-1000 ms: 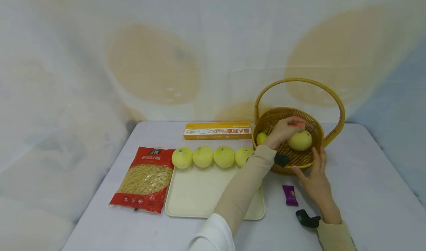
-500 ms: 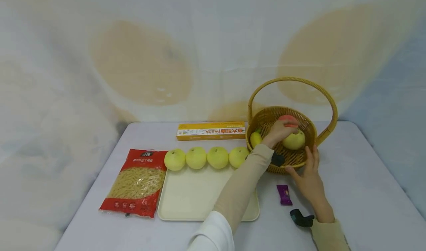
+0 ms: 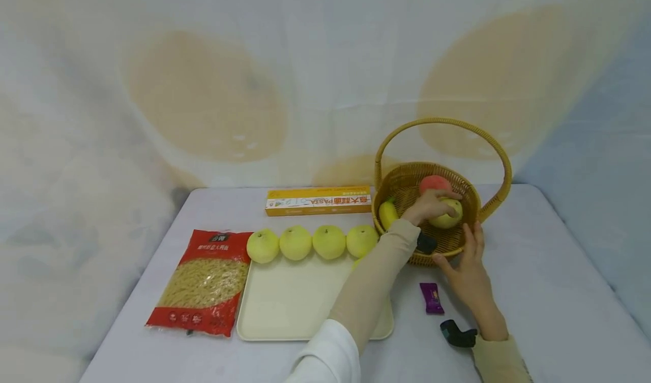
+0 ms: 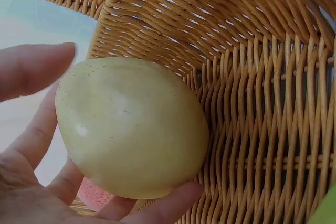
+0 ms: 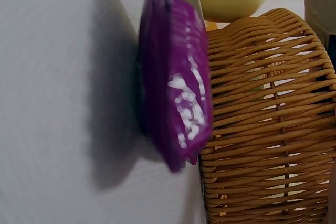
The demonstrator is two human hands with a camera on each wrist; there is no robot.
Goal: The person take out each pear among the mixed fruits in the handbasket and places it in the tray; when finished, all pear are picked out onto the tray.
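My left hand (image 3: pixel 430 207) reaches into the brown wicker basket (image 3: pixel 407 171) and holds a round yellow-green fruit (image 4: pixel 131 127), its fingers curved along the side in the left wrist view. Just behind that fruit lies a pinkish-red peach (image 3: pixel 434 184). Against the basket's left wall sits a yellow fruit (image 3: pixel 388 214). At the front right, my right hand (image 3: pixel 470 275) grips the basket rim, fingers over it and thumb low on the outside. Its fingers hardly show in the right wrist view, where the basket wall (image 5: pixel 268 108) fills the right side.
A purple candy packet (image 3: pixel 432 298) lies in front of the basket. Several yellow-green fruits (image 3: pixel 328 242) line the far edge of a cream tray (image 3: pixel 285 304). Left of it is a red pasta bag (image 3: pixel 200 287); a pasta box (image 3: pixel 318 201) lies behind. The basket handle (image 3: pixel 441 121) arches overhead.
My left hand has left the peach, which now lies at the back of the basket, and has come nearer to the round fruit. The right hand stays at the rim. The view has shifted slightly.
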